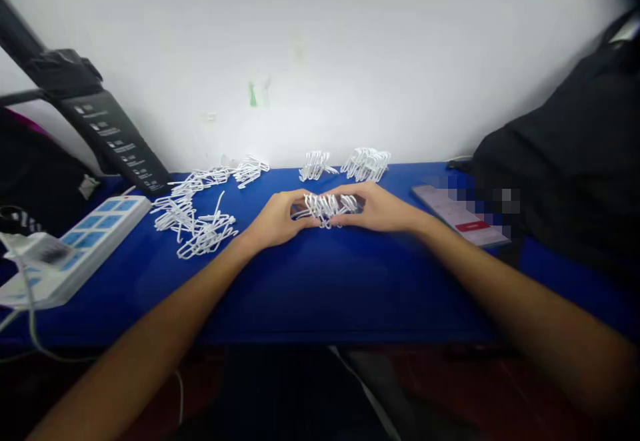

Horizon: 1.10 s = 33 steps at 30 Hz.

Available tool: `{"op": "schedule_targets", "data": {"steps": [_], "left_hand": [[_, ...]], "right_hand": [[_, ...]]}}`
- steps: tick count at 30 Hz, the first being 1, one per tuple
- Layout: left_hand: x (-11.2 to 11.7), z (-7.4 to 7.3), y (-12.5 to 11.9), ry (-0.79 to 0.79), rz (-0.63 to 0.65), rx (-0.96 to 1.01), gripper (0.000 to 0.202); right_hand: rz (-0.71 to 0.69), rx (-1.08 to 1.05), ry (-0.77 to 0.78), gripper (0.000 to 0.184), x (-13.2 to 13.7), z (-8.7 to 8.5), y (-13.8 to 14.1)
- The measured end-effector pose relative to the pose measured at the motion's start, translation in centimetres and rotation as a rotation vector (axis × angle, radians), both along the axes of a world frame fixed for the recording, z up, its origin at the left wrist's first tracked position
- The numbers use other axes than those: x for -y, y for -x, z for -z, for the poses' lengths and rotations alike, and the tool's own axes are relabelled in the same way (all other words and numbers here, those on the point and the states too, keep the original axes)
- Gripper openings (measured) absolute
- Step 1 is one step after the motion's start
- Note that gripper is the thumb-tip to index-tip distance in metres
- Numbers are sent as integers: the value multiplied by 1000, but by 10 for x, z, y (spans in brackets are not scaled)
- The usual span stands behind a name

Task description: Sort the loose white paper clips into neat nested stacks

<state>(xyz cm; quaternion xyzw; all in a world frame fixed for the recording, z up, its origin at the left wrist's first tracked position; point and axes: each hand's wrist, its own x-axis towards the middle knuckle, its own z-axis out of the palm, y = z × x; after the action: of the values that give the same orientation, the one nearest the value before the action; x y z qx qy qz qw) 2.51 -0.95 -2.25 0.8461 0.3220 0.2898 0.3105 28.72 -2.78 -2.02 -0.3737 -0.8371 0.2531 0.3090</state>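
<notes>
Both hands close around a bundle of white bent-wire hooks (323, 206), low over the middle of the blue table. My left hand (281, 219) grips the bundle's left end between thumb and fingers. At the right end, the fingers and thumb of my right hand (377, 207) pinch it. The wires stand side by side in a row, and their ends stick out below the thumbs. Just behind are two neat bundles of similar hooks, a smaller bundle (316, 165) and a larger bundle (367, 164). Loose, tangled hooks (205, 234) lie left of my left hand.
More white hooks (250, 171) lie along the wall (350, 61). On the left are a white power strip (105, 224) with a plugged-in cable and a black upright post (117, 134). A phone (455, 211) and a black bag (560, 141) are on the right of the blue table (340, 287).
</notes>
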Motion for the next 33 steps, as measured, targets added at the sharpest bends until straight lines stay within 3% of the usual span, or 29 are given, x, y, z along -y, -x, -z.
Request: {"op": "schedule_targets", "data": {"steps": [4,10,15,23,33], "left_hand": [[3,0,-3,-20,-13,-17,35],[5,-3,-2,-30,-28,-63,28],[5,-5,0,0,12,-59,31],[3,-5,1,3,26,-67,31],[3,-5,1,-9,8,-78,26]], "right_hand": [[-13,7,2,58,-1,1,0],[-35,7,95,85,2,-7,-7],[-75,56,174,77,3,-19,-21],[4,-13,271,52,0,-24,-31],[26,-35,260,52,-4,-22,-37]]}}
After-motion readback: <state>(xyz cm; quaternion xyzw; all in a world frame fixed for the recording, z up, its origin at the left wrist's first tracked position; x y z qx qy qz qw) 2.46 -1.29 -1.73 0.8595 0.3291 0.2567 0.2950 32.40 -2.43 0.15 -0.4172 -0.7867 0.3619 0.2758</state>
